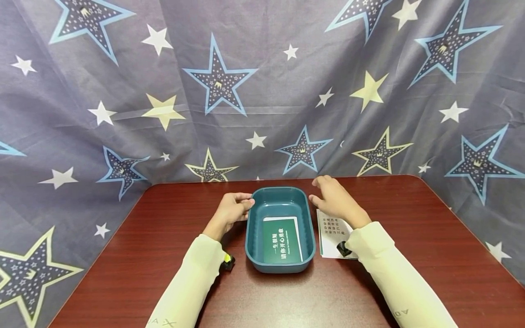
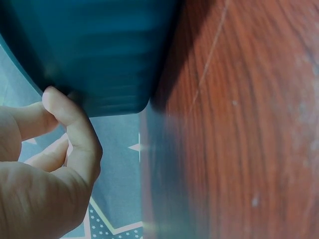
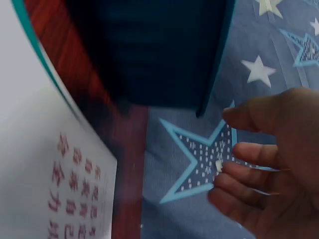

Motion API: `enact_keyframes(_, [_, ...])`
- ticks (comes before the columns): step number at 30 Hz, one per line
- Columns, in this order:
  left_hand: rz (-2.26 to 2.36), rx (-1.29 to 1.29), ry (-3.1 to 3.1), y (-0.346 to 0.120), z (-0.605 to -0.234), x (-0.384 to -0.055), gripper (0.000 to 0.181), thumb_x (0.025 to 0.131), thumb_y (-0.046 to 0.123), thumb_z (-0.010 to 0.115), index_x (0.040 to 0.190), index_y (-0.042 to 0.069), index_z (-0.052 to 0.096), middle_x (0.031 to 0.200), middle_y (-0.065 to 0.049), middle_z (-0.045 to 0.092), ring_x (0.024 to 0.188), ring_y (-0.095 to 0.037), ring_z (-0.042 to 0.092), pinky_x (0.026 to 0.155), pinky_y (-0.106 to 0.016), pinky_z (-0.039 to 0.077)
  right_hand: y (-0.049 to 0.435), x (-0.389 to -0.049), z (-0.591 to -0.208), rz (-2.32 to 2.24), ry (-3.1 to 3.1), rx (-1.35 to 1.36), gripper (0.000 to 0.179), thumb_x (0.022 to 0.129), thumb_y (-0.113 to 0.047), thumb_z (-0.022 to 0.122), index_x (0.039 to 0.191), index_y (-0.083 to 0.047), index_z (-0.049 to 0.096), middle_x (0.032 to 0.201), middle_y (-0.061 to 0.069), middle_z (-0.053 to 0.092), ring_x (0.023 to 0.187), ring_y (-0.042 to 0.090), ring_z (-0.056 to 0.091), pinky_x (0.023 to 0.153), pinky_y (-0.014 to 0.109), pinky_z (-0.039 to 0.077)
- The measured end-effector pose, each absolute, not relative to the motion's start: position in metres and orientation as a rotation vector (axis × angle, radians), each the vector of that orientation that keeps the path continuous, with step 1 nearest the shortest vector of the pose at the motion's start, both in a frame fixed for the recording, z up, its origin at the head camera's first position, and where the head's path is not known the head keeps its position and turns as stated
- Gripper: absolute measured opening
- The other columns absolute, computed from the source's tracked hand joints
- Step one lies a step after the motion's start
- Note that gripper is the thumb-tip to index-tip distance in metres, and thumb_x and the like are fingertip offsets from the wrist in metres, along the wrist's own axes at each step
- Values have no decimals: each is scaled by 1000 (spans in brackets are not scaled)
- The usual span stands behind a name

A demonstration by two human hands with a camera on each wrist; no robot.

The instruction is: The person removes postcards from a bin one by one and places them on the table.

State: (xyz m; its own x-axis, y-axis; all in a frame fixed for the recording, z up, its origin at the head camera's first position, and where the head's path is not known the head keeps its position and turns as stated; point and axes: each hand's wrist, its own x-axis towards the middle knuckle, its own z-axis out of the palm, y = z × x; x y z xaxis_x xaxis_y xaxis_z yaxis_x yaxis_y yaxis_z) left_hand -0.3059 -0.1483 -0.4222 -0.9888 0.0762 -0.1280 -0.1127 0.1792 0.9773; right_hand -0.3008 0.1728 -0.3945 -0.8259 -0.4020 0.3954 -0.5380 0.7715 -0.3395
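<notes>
A teal plastic storage box (image 1: 280, 269) with rounded corners stands upright on the table. Inside it lies a green notebook (image 1: 282, 239) with white lettering. My left hand (image 1: 234, 208) is at the box's upper left rim, thumb and fingertips holding the edge; in the left wrist view that hand (image 2: 60, 159) has a fingertip right at the rim. To the right of the box is my right hand (image 1: 334, 199), fingers loosely bent and apart from the rim. The right wrist view shows this hand (image 3: 264, 169) with nothing in its fingers.
Beneath my right forearm lies a white printed sheet (image 1: 332, 241) with a green edge, close to the box's right side. The dark red wooden table (image 1: 164, 237) ends at a grey curtain (image 1: 266, 109) printed with stars.
</notes>
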Motion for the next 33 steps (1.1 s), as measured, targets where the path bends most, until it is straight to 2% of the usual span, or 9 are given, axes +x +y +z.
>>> enact_keyframes(6, [1918, -38, 2299, -148, -422, -306, 35, 100, 9, 68, 133, 0, 65, 116, -22, 67, 70, -14, 60, 62, -25, 57, 156, -294, -391, 668, -2602, 767, 43, 95, -17, 73, 127, 8, 59, 121, 25, 59, 115, 41, 54, 102, 53, 45])
enact_keyframes(25, [1921, -37, 2307, -148, -423, -305, 33, 99, 10, 68, 131, 2, 66, 109, -17, 68, 68, -14, 60, 62, -27, 57, 118, -281, -404, 630, -2782, 1062, 65, 98, -36, 70, 147, 3, 49, 143, 20, 55, 131, 33, 52, 108, 50, 45])
enact_keyframes(29, [1929, -28, 2303, -148, -423, -306, 33, 99, 9, 68, 131, 1, 66, 109, -17, 67, 67, -14, 60, 62, -26, 57, 116, -279, -405, 580, -2854, 1161, 71, 96, -37, 74, 149, 1, 48, 147, 18, 53, 136, 34, 50, 110, 50, 44])
enact_keyframes(33, [1934, -31, 2300, -148, -423, -307, 34, 99, 9, 68, 132, 1, 65, 110, -17, 67, 68, -13, 60, 61, -26, 57, 114, -277, -404, 495, -2934, 1223, 83, 88, -46, 80, 151, -1, 48, 151, 18, 50, 141, 34, 45, 114, 50, 40])
